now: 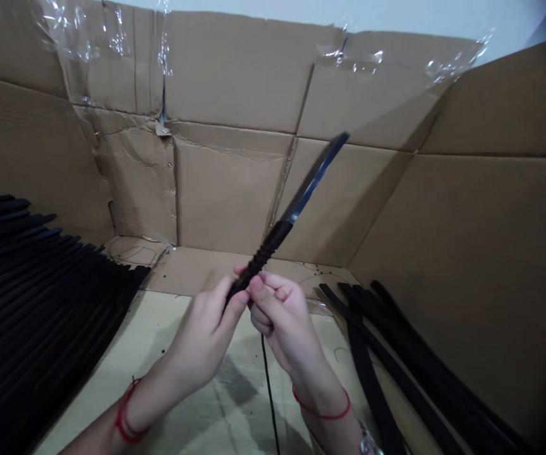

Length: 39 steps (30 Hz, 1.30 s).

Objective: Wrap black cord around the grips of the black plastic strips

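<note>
The person holds a long black strip (287, 215) up in the air with both hands, above the middle of a pale board (182, 404). The strip tilts up and to the right, going far from the person. Its far end is bare and shiny. Its near part is wound tight with black cord (261, 256), so it looks bumpy.

The left hand (201, 335) pinches the low end of the strip between its thumb and fingers. The right hand (280, 322) sits just beside it, with its fingers curled in and its thumb close to the wound part. Both hands are holding on. A thin black string (267, 392) hangs down from near the hands to the board. It may come from the strip, but the fingers hide that spot.

A big pile of black strips (31, 297) lies on the left. More loose black strips (387, 354) lie on the right. Cardboard walls (235, 189) stand at the far side, with clear tape (349, 57) near the top. A red band (128, 411) circles the left wrist, and another red band (323, 407) circles the right wrist, beside a watch (368, 442).
</note>
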{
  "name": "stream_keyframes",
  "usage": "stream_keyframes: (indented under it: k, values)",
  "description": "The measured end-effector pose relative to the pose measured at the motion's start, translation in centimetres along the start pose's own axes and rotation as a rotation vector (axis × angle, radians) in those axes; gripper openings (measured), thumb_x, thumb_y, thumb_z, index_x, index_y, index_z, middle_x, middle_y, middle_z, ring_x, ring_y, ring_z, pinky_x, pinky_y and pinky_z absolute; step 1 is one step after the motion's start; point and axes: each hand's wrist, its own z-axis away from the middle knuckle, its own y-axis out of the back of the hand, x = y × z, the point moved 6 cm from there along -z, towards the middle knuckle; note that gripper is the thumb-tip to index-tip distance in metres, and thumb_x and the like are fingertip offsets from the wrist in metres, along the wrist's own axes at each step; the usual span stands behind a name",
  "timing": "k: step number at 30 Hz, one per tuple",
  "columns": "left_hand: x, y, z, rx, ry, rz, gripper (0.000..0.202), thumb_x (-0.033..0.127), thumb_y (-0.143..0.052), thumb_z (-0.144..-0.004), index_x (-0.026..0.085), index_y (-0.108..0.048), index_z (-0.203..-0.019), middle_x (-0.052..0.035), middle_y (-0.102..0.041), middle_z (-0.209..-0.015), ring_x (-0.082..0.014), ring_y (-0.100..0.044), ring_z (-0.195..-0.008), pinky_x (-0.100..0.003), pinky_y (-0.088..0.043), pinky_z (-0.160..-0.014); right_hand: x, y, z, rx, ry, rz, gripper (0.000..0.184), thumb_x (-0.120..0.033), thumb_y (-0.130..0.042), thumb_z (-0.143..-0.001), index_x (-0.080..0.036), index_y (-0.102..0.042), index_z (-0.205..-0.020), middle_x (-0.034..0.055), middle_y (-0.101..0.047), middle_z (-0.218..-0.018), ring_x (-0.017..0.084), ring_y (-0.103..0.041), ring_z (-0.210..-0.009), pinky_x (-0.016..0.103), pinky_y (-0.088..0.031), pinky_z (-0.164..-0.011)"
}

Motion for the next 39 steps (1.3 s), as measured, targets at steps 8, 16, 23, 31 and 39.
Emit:
stream_keyframes:
  k: [8,16,23,31,39]
  values:
    - [-0.6,-0.6,0.1,-0.049,0.118,0.063,0.065,0.08,-0.046,-0.084,0.016,-0.045,-0.076,0.0048,-0.035,-0.054,-0.0065,-0.03,-0.045,-0.015,-0.024,-0.04,-0.6,0.1,0.5,0.076,0.069,0.05,0.03,-0.042,-0.08,-0.072,-0.014,-0.07,-0.078,-0.006,-0.042,-0.05,0.003,-0.024,-0.039,0.019,-0.017,-0.036]
    - [0.2,0.3,0.1,0.091,-0.086,-0.027,0.065,0.079,-0.051,-0.083,0.014,-0.049,-0.087,0.0025,-0.039,-0.065,-0.0077,-0.034,-0.056,-0.016,-0.027,-0.049,-1.0,0.1,0.7,0.166,0.094,0.009,0.03,-0.036,-0.086,-0.063,-0.016,-0.073,-0.081,0.0044,-0.067,-0.072,0.012,-0.058,-0.058,0.023,-0.047,-0.05]
    - [0.1,-0.8,0.6,-0.045,0.006,-0.03,0.059,0.073,-0.051,-0.086,0.014,-0.05,-0.086,-0.0015,-0.044,-0.067,-0.0093,-0.036,-0.056,-0.017,-0.026,-0.048,-1.6,0.4,1.3,0.251,0.16,0.166,0.033,-0.04,-0.077,-0.076,-0.016,-0.059,-0.06,-0.0037,-0.046,-0.049,0.006,-0.037,-0.04,0.02,-0.026,-0.037]
    - [0.2,-2.1,0.2,-0.319,0.095,0.463,0.055,0.064,-0.06,-0.086,0.017,-0.036,-0.07,0.0074,-0.032,-0.048,-0.0027,-0.017,-0.039,-0.012,-0.017,-0.037,-0.6,0.9,0.1,0.119,0.024,-0.023,0.026,-0.034,-0.084,-0.068,-0.015,-0.067,-0.075,-0.0071,-0.043,-0.051,0.001,-0.015,-0.039,0.02,-0.007,-0.036]
    - [0.2,-3.2,0.6,-0.456,0.022,0.578,0.054,0.065,-0.049,-0.091,0.018,-0.036,-0.07,0.008,-0.027,-0.044,-0.0039,-0.017,-0.037,-0.013,-0.019,-0.037,0.2,-1.2,0.9,-0.079,-0.138,-0.168,0.026,-0.036,-0.076,-0.078,-0.011,-0.069,-0.083,-0.0111,-0.028,-0.045,0.002,-0.009,-0.04,0.018,-0.007,-0.035]
